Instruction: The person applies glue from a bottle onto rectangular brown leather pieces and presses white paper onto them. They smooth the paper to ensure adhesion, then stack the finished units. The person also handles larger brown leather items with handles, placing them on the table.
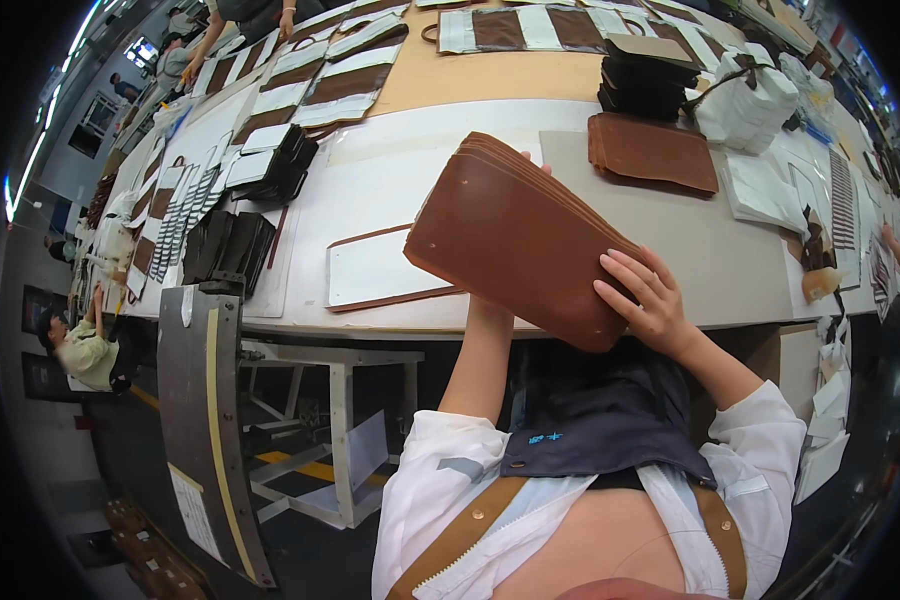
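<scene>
A thick stack of brown leather panels is held up above the near edge of the white worktable. My right hand presses flat on the top panel near its lower right corner. My left hand is almost fully hidden under the stack; only fingertips show past its far edge, and my left forearm rises beneath it. Both hands grip the stack together.
A second pile of brown panels lies on a grey mat. A white sheet with brown trim lies to the left. Dark stacks, white bags and rows of brown-and-white pieces cover the far table. People work at left.
</scene>
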Action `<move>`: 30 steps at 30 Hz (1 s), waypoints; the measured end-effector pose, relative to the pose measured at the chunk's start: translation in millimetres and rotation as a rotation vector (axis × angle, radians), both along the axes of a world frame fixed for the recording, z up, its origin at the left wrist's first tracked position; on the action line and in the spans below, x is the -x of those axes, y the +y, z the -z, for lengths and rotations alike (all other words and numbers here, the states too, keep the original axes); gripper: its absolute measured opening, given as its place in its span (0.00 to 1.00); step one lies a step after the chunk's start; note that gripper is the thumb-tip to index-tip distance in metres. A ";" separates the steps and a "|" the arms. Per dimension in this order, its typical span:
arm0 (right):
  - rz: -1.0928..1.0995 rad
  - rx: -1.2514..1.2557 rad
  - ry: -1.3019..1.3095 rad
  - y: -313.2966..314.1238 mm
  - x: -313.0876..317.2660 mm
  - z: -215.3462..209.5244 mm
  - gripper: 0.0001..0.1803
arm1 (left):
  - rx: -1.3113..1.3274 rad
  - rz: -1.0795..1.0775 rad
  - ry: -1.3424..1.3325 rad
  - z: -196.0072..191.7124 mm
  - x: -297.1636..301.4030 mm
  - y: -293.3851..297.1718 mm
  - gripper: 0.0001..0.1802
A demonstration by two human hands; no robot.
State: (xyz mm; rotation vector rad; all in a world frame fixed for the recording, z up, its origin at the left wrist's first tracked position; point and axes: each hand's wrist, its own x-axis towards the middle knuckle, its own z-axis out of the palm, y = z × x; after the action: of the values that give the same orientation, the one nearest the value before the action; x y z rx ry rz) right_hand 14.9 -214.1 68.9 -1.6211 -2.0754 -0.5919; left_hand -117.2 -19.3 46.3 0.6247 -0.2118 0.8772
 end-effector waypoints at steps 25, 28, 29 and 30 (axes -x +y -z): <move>0.186 -0.116 1.194 211.7 -62.5 122.0 0.22 | -0.403 -0.816 1.201 50.9 84.3 273.4 0.36; 0.191 -0.102 1.052 207.8 -58.5 123.9 0.20 | -1.065 -1.064 1.805 57.3 93.0 355.0 0.31; 0.189 -0.075 1.089 204.5 -56.4 119.0 0.20 | -1.166 -1.076 1.901 58.2 89.5 374.7 0.30; 0.229 -0.054 1.113 194.5 -64.0 116.0 0.20 | -1.207 -1.048 2.004 58.9 59.9 379.3 0.30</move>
State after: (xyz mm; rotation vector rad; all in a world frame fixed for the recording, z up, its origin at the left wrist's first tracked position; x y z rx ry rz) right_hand 79.0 -19.6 -47.1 -1.6001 -1.0490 0.2011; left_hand -177.2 360.0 -12.6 2.5470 1.6700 0.5743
